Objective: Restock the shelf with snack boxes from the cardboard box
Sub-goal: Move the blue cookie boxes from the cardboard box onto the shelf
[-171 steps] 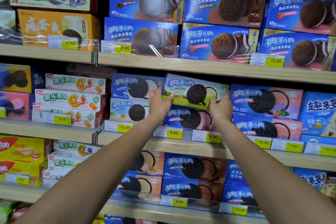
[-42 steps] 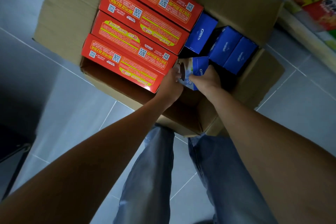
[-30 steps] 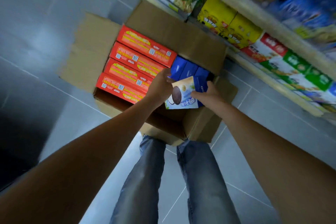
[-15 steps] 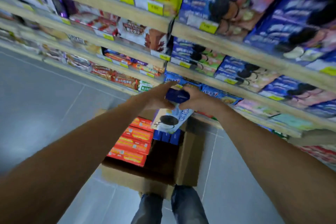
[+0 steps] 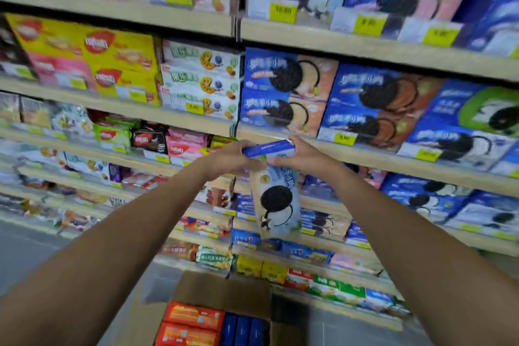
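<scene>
Both my hands hold one blue-and-white cookie box (image 5: pixel 276 199) by its top end, in front of the shelves. It hangs upright, with its printed face toward me. My left hand (image 5: pixel 229 160) grips the top from the left and my right hand (image 5: pixel 304 155) grips it from the right. Below, on the floor, the open cardboard box (image 5: pixel 224 293) holds red boxes (image 5: pixel 193 317) on the left and blue boxes (image 5: pixel 243 330) on the right. The wooden shelf (image 5: pixel 379 157) just behind my hands carries rows of blue cookie boxes (image 5: pixel 283 93).
Shelves full of snack boxes and packets run across the whole view on several levels, with yellow price tags (image 5: pixel 344 138) on the edges. Yellow boxes (image 5: pixel 118 62) stand at upper left. Grey floor tiles (image 5: pixel 25 255) lie at lower left beside the cardboard box.
My hands took a cookie box out of the cardboard box and raised it to shelf height. My view swung up from the floor to the shelves.
</scene>
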{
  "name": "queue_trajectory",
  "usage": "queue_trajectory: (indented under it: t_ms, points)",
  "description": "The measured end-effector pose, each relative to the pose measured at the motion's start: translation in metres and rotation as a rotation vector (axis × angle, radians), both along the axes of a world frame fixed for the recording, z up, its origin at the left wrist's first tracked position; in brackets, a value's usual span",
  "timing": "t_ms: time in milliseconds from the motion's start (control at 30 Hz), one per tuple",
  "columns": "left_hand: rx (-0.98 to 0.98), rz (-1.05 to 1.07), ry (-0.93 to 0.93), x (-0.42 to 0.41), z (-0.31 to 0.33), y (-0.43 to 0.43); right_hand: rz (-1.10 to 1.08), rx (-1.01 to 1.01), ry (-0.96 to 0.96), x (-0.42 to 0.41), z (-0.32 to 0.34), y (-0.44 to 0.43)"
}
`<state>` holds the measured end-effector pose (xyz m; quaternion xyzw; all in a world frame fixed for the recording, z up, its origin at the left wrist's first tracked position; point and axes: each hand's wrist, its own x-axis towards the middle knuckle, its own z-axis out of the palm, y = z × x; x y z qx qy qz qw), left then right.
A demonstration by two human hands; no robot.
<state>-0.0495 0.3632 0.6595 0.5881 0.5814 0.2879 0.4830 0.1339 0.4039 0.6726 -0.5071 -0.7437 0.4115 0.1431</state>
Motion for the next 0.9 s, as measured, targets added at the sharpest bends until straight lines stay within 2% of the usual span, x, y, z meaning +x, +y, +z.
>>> queue_trajectory:
  t_ms: [133,300,600,767,900]
  points:
    - [0.096,0.110,-0.141,0.002,0.066,0.012,-0.038,0.067,0.163,0.008,0.063,0.003]
    - [0.190,0.210,-0.388,-0.001,0.140,0.025,-0.184,0.313,0.191,0.020,0.133,0.009]
    - [0.337,0.404,-0.770,0.004,0.213,0.036,-0.478,0.626,0.207,0.042,0.213,0.025]
    - [0.323,0.422,-0.963,0.006,0.229,0.062,-0.509,0.538,0.333,0.049,0.233,0.042]
    - [0.395,0.404,-0.922,0.009,0.238,0.089,-0.473,0.543,0.423,0.052,0.241,0.061]
